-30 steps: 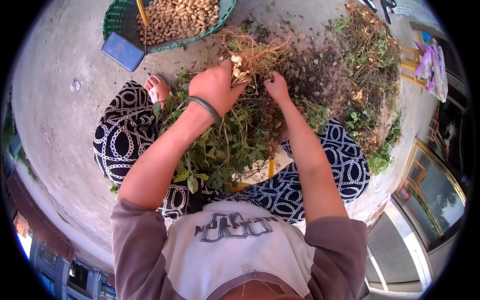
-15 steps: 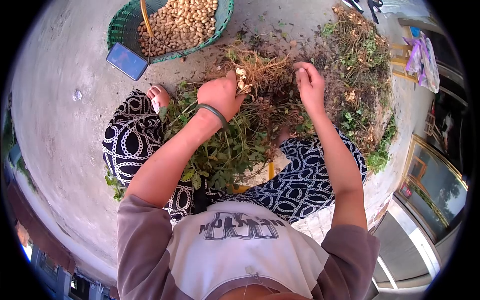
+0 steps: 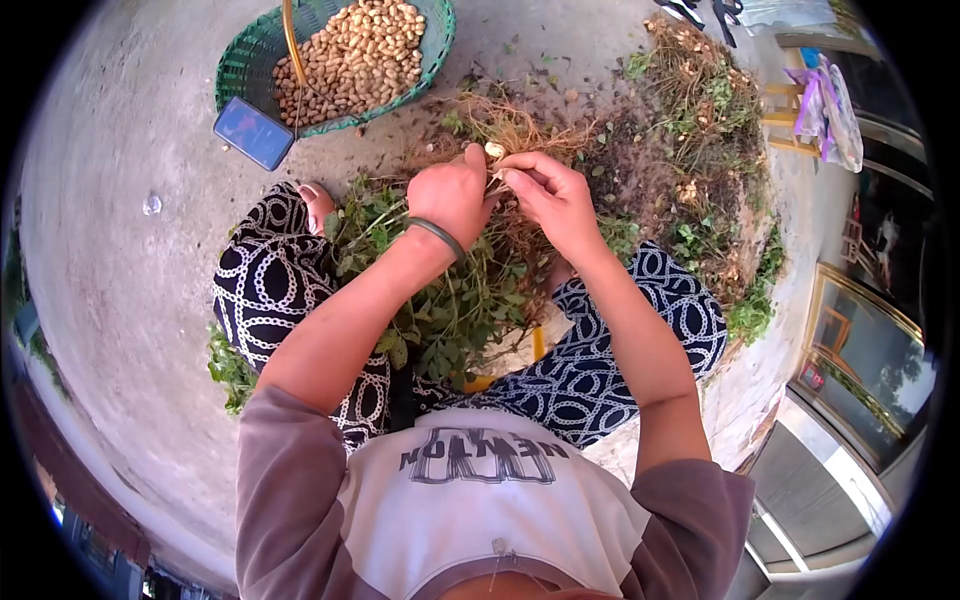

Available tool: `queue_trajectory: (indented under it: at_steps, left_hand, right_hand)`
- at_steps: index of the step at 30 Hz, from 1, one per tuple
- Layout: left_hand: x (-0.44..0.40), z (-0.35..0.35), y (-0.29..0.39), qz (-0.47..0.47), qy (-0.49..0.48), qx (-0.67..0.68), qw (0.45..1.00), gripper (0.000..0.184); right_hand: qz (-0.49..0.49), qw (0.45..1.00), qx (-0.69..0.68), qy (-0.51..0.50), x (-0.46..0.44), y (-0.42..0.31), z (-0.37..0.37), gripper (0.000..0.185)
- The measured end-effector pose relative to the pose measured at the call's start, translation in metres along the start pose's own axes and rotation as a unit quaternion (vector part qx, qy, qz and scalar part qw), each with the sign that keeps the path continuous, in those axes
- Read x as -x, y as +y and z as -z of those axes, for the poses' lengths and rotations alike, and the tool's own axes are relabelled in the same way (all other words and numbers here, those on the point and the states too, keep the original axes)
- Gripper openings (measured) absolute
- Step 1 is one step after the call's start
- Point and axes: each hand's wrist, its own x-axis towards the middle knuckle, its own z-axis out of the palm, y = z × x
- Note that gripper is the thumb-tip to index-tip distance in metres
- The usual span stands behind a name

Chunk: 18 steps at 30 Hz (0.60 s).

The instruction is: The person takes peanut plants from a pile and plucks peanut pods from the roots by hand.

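My left hand (image 3: 447,198) is closed around the stems of a peanut plant, its leafy tops (image 3: 455,300) hanging down between my legs. Just beyond my left thumb, a pale peanut (image 3: 494,149) shows at the root end. My right hand (image 3: 556,203) is right beside it, thumb and fingertips pinched on another small pale peanut (image 3: 500,174) on the same plant. Tangled brown roots (image 3: 530,130) lie on the ground past both hands.
A green woven basket (image 3: 232,75) holding many peanuts (image 3: 360,50) stands at the upper left, with a phone (image 3: 252,133) by its rim. More pulled peanut plants (image 3: 700,100) lie to the right. Farther right is a wooden stool (image 3: 785,118) with plastic bags (image 3: 828,110).
My right hand has moved left from apart to the peanut plant, its fingers now pinching by my left hand. The left hand keeps its grip on the stems.
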Motion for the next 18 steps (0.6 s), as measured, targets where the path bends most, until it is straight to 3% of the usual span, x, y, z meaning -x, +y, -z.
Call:
queue_trajectory:
  at_steps: [3, 7, 8, 9, 11, 12, 18]
  left_hand:
    - [0.001, 0.000, -0.001, 0.000, -0.004, -0.009, 1.000, 0.039]
    - [0.001, -0.003, -0.002, -0.042, 0.054, -0.042, 0.997, 0.037]
    - [0.002, -0.006, -0.003, -0.052, 0.071, -0.053, 0.995, 0.037]
    - [0.003, -0.007, -0.003, -0.048, 0.065, -0.078, 0.994, 0.031]
    - [0.003, -0.008, -0.001, -0.039, 0.053, -0.128, 0.990, 0.020]
    - [0.003, -0.010, -0.001, -0.046, 0.059, -0.136, 0.988, 0.018]
    - [0.006, -0.016, -0.002, -0.067, 0.093, -0.141, 0.983, 0.020]
  right_hand:
    - [-0.015, 0.953, -0.300, -0.034, 0.003, -0.001, 0.008, 0.017]
    - [-0.018, 0.944, -0.328, 0.027, 0.007, -0.025, 0.007, 0.020]
    - [-0.005, 0.982, -0.187, -0.024, 0.003, -0.016, 0.019, 0.019]
    - [0.065, 0.997, -0.029, 0.027, 0.001, -0.017, 0.014, 0.019]
    - [0.198, 0.930, 0.284, 0.125, -0.004, -0.023, -0.003, 0.018]
    - [0.179, 0.897, 0.378, 0.146, -0.004, -0.025, -0.006, 0.020]
    - [0.202, 0.878, 0.412, 0.138, -0.013, -0.010, -0.007, 0.024]
